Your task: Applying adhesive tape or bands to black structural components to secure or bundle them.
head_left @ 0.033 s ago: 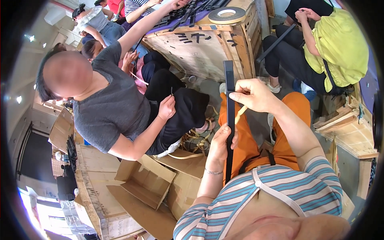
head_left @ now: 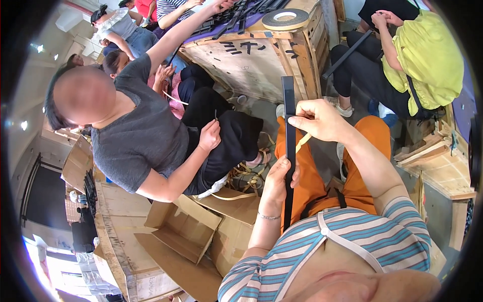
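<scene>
Frame centre: black strip, probably light and stiff, is gripped mid-length by left hand, pinched nearer its top by right hand, both sensible holds.

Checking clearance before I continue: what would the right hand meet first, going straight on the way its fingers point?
The black bar: the right hand's thumb already appears against it. Beyond, leftward, the neighbour's dark-clad knee may come next; depth is unclear.

A workshop: wooden crate bench, heaped black strips, tape roll, several workers.
</scene>
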Demonstrator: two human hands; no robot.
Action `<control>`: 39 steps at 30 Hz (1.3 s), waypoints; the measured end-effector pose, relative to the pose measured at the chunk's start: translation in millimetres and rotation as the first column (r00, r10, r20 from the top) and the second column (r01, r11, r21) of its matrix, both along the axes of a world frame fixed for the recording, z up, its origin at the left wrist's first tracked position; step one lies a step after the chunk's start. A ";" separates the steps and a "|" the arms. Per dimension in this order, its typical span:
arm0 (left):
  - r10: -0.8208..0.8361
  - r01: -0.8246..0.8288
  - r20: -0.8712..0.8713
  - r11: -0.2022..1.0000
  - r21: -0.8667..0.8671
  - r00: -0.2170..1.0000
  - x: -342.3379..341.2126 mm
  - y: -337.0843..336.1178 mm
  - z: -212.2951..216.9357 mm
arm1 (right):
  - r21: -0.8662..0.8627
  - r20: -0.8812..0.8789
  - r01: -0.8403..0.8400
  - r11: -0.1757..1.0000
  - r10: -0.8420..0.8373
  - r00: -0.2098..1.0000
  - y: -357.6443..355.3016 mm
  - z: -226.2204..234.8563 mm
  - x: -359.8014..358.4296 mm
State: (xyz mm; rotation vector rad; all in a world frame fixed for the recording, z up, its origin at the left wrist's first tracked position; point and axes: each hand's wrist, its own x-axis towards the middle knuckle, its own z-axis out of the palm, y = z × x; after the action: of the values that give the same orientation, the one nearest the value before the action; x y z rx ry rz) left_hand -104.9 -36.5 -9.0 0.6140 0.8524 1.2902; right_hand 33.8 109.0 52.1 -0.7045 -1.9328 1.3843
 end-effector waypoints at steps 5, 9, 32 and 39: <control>-0.013 0.013 0.000 1.000 0.003 1.000 0.8 3.3 0.0 | -0.010 -0.022 0.008 1.000 -0.008 1.000 2.0 -1.0 1.5; 0.007 -0.007 -0.018 1.000 -0.012 1.000 1.1 7.4 2.7 | -0.003 -0.049 -0.004 1.000 0.003 0.999 7.2 -2.0 1.9; -0.016 0.014 0.042 0.999 0.033 0.999 -2.0 6.5 1.2 | 0.015 0.007 0.005 1.000 -0.005 1.000 7.7 -4.8 2.3; -0.025 0.023 0.049 0.999 0.047 0.998 -2.2 4.2 1.4 | 0.039 0.019 -0.012 0.999 0.011 1.000 3.6 -6.9 1.0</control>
State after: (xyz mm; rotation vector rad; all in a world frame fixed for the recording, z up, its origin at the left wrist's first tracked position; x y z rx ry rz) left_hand -107.2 -32.3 -7.6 0.6252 0.7743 1.3011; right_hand 34.8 112.6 45.2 -0.6913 -1.9759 1.3475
